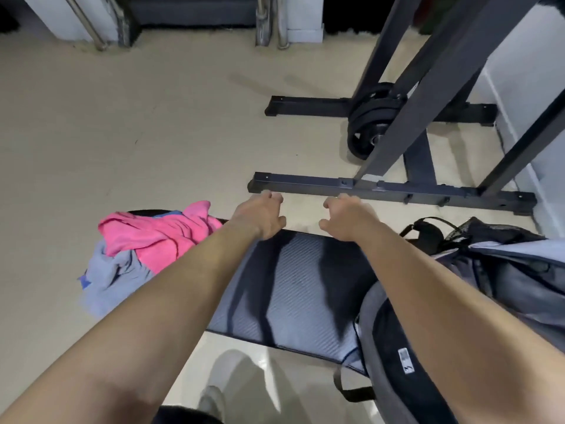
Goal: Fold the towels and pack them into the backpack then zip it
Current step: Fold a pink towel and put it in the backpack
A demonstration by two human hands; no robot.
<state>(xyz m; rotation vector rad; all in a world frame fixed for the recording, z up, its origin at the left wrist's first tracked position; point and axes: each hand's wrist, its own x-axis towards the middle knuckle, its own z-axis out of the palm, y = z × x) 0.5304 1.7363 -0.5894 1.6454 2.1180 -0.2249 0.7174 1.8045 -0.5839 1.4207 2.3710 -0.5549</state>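
A crumpled pink towel [162,234] lies on top of a grey-blue towel [113,280] at the left end of a dark padded bench [293,289]. A grey and black backpack [489,286] rests on the bench's right end, partly under my right forearm. Both my arms reach forward over the bench. My left hand [260,217] and my right hand [348,218] hover past its far edge, fingers curled and apart, with nothing in them. They are about a hand's width from each other.
A black metal weight rack [391,189] stands just beyond my hands, with a floor bar and slanted posts. Black weight plates [373,117] lean on it. A white wall is at the right. Beige floor spreads to the left and far side.
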